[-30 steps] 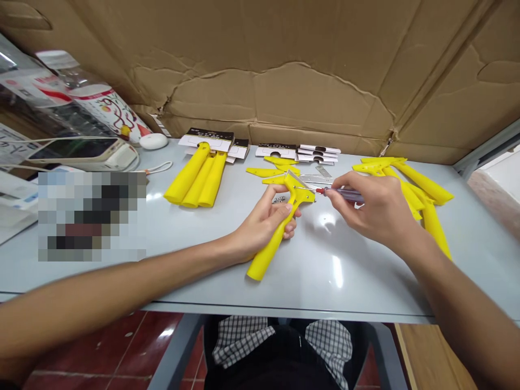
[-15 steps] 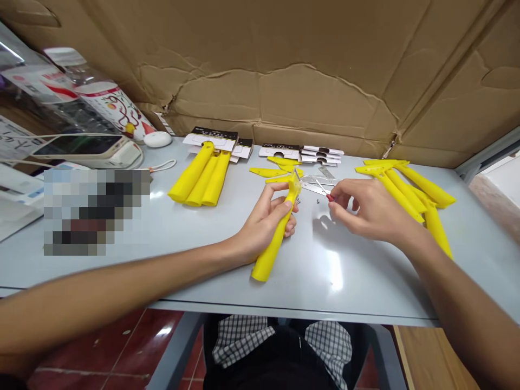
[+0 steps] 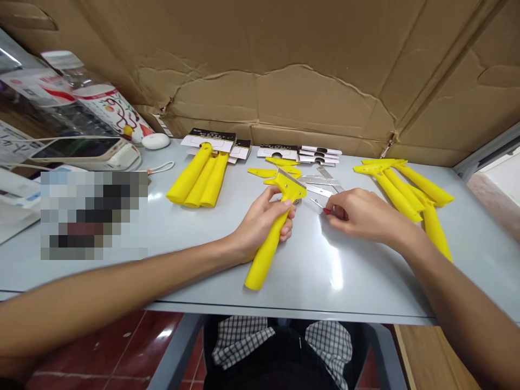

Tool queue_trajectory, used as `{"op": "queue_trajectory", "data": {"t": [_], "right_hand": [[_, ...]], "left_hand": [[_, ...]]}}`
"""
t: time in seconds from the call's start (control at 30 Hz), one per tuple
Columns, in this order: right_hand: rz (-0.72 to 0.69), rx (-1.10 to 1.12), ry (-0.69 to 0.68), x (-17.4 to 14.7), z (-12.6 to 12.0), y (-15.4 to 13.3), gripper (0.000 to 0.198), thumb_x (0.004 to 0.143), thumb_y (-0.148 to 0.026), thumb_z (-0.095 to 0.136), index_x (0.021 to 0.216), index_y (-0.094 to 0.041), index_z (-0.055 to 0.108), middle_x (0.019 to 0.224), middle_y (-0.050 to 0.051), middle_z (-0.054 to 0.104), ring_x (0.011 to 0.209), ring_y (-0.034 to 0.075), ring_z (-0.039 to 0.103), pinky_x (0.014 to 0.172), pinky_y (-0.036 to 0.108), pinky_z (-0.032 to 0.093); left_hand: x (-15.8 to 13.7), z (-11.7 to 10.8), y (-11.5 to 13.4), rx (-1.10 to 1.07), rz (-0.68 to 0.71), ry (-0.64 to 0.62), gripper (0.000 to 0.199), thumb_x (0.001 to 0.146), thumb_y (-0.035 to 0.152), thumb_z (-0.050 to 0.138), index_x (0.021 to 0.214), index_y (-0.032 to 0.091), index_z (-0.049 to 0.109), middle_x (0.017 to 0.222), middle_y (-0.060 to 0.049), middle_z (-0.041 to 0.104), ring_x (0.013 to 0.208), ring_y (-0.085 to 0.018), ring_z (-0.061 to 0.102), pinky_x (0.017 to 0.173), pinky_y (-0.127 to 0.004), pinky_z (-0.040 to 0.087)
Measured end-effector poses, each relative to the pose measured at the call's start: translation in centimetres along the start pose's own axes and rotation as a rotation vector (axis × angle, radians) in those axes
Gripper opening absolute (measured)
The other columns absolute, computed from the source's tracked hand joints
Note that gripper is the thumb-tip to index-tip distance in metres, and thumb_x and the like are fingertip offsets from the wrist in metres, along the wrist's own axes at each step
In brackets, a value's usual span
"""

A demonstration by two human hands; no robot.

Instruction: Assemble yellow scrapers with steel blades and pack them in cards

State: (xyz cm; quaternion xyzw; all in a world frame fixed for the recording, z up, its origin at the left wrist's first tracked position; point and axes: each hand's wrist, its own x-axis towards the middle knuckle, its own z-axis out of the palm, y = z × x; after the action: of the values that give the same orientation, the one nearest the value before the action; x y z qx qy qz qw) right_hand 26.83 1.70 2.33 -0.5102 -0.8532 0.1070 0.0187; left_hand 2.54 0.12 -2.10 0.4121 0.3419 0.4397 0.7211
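Note:
A yellow scraper (image 3: 268,246) is gripped in my left hand (image 3: 260,219), its handle slanting toward the table's front edge. Its wide head points up and away, with a metal strip along the top and two screws showing in its face. Between thumb and fingers of my right hand (image 3: 357,214) is a small screwdriver (image 3: 326,210) with a red handle; its thin shaft points left toward small screws (image 3: 298,201) on the table. Behind the scraper head lie flat metal blades (image 3: 319,180) and loose yellow head pieces (image 3: 262,172).
Yellow handles with heads (image 3: 400,184) are piled at the right. At the left, three yellow handles (image 3: 197,176) lie by black-and-white cards (image 3: 215,140). More cards (image 3: 278,151) sit at the back. A phone (image 3: 81,149), a white case (image 3: 155,141) and a bottle (image 3: 109,108) stand far left.
My left hand has turned the scraper so that the broad face of its head shows. My right hand has shifted slightly down, and the screwdriver tip has moved away from the blades.

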Motion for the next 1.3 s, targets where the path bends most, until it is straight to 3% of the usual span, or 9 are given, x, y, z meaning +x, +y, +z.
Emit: {"op": "queue_trajectory", "data": {"t": [0.23, 0.37, 0.5, 0.7, 0.8, 0.9, 1.07, 1.23, 1.3], "right_hand": [[0.007, 0.022, 0.021, 0.3, 0.4, 0.3, 0.023, 0.095, -0.04, 0.061, 0.1, -0.024, 0.077, 0.088, 0.005, 0.077, 0.073, 0.021, 0.062, 0.062, 0.035, 0.036], [0.038, 0.019, 0.106, 0.4, 0.2, 0.7, 0.029, 0.098, -0.045, 0.058, 0.095, -0.022, 0.077, 0.083, 0.005, 0.076, 0.069, 0.02, 0.061, 0.06, 0.035, 0.034], [0.159, -0.045, 0.266, 0.9, 0.3, 2.0, 0.026, 0.097, -0.038, 0.057, 0.095, -0.022, 0.077, 0.087, 0.006, 0.077, 0.071, 0.022, 0.063, 0.06, 0.035, 0.032], [0.234, -0.015, 0.425, 1.9, 0.9, 4.2, 0.021, 0.094, -0.029, 0.056, 0.088, -0.02, 0.074, 0.091, 0.009, 0.077, 0.077, 0.024, 0.063, 0.064, 0.036, 0.036], [0.094, 0.086, 0.346, 1.6, 0.7, 3.6, 0.025, 0.094, -0.041, 0.062, 0.089, -0.02, 0.075, 0.086, 0.007, 0.075, 0.072, 0.02, 0.062, 0.067, 0.036, 0.04], [-0.074, 0.156, 0.173, 1.1, 0.6, 2.0, 0.03, 0.086, -0.051, 0.074, 0.094, -0.022, 0.077, 0.081, 0.003, 0.073, 0.069, 0.019, 0.06, 0.066, 0.036, 0.04], [-0.134, 0.198, -0.001, 0.5, 0.9, -0.1, 0.028, 0.088, -0.036, 0.07, 0.112, -0.023, 0.076, 0.077, 0.0, 0.073, 0.068, 0.017, 0.06, 0.066, 0.035, 0.038], [-0.22, 0.254, -0.028, -0.1, 1.1, -2.0, 0.036, 0.092, -0.05, 0.068, 0.116, -0.024, 0.074, 0.078, -0.001, 0.072, 0.069, 0.016, 0.059, 0.068, 0.033, 0.036], [-0.278, 0.226, -0.073, -0.3, 1.3, -2.9, 0.026, 0.091, -0.042, 0.069, 0.109, -0.025, 0.074, 0.084, 0.0, 0.073, 0.072, 0.016, 0.059, 0.067, 0.033, 0.035]], "left_hand": [[0.0, 0.0, 0.4, 0.119, 0.02, -0.005, 0.017, 0.097, 0.032, 0.064, 0.093, 0.016, 0.06, 0.074, -0.006, 0.071, 0.053, -0.014, 0.064, 0.049, -0.026, 0.053], [0.5, -0.1, 1.3, 0.193, 0.063, 0.077, 0.033, 0.101, 0.034, 0.055, 0.077, 0.014, 0.063, 0.072, -0.011, 0.072, 0.056, -0.015, 0.066, 0.053, -0.026, 0.055], [0.9, -0.3, 1.9, 0.16, 0.08, 0.167, 0.03, 0.099, 0.047, 0.063, 0.087, 0.021, 0.054, 0.07, -0.004, 0.073, 0.05, -0.015, 0.064, 0.045, -0.025, 0.051], [0.8, -0.5, 1.7, 0.155, -0.02, 0.153, 0.034, 0.102, 0.055, 0.056, 0.09, 0.024, 0.046, 0.061, 0.004, 0.063, 0.038, -0.012, 0.055, 0.037, -0.022, 0.042], [0.7, -0.5, 1.7, 0.182, -0.021, 0.127, 0.031, 0.103, 0.049, 0.055, 0.088, 0.024, 0.044, 0.066, 0.004, 0.063, 0.039, -0.01, 0.054, 0.039, -0.021, 0.042], [0.8, -0.5, 1.7, 0.184, -0.008, 0.123, 0.028, 0.103, 0.045, 0.054, 0.088, 0.024, 0.043, 0.068, 0.004, 0.063, 0.04, -0.01, 0.053, 0.038, -0.021, 0.041], [0.9, -0.4, 1.8, 0.18, -0.015, 0.14, 0.026, 0.104, 0.041, 0.051, 0.087, 0.024, 0.042, 0.067, 0.005, 0.061, 0.039, -0.009, 0.051, 0.038, -0.021, 0.039], [0.9, -0.4, 1.6, 0.171, -0.001, 0.133, 0.025, 0.103, 0.042, 0.052, 0.089, 0.024, 0.042, 0.067, 0.005, 0.061, 0.039, -0.01, 0.052, 0.038, -0.021, 0.04], [1.0, -0.5, 1.5, 0.162, 0.01, 0.142, 0.026, 0.102, 0.043, 0.054, 0.089, 0.025, 0.042, 0.067, 0.005, 0.062, 0.039, -0.01, 0.053, 0.037, -0.021, 0.04]]}}
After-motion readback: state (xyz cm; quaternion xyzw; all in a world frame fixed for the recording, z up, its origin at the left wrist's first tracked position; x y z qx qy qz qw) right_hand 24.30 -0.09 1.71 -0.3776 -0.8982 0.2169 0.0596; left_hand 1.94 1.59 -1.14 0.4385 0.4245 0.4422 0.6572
